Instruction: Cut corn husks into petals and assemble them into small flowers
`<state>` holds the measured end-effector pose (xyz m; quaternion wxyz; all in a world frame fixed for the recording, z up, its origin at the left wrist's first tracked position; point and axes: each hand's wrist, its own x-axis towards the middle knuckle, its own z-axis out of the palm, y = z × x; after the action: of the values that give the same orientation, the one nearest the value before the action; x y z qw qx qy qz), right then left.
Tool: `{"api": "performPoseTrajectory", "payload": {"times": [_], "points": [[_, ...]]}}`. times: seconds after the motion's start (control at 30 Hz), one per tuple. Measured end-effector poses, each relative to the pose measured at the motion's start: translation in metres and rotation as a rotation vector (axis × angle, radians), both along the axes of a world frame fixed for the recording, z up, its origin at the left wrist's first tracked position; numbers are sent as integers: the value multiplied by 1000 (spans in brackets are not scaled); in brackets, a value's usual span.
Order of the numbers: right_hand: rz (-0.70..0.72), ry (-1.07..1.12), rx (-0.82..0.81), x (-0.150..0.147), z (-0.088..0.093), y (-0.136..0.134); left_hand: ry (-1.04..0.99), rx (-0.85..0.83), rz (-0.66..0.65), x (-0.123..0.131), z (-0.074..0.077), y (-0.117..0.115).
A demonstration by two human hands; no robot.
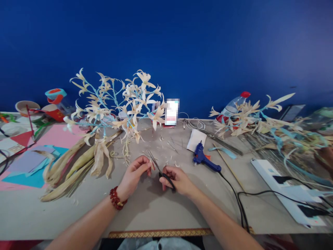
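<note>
Black-handled scissors (169,180) are gripped in my right hand (178,180), their blades pointing up and left, a little parted. Between the thumb and fingers of my left hand (137,172) is a small pale piece of corn husk (152,166), close beside the blades. Whether the blades touch it I cannot tell. Both hands are above the middle of the grey table (145,211). Beyond them stands a bunch of cream husk flowers (136,107) on light-blue wrapped stems. Dried corn husks (80,163) lie left of my left hand.
A blue glue gun (205,158) lies to the right, its black cord running toward the front edge. Further right are a white power strip (275,194) and more husk flowers (244,116). Coloured paper sheets (59,137) lie at left. A phone (171,111) stands against the blue wall.
</note>
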<state>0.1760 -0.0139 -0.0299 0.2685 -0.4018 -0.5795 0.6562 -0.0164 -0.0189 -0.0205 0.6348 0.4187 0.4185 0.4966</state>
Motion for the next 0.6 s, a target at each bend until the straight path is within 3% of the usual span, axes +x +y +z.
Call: {"api": "performPoseTrajectory", "payload": {"times": [0.6], "points": [[4, -33, -20, -8, -1, -5, -21, 3, 50, 1, -3, 0]]}}
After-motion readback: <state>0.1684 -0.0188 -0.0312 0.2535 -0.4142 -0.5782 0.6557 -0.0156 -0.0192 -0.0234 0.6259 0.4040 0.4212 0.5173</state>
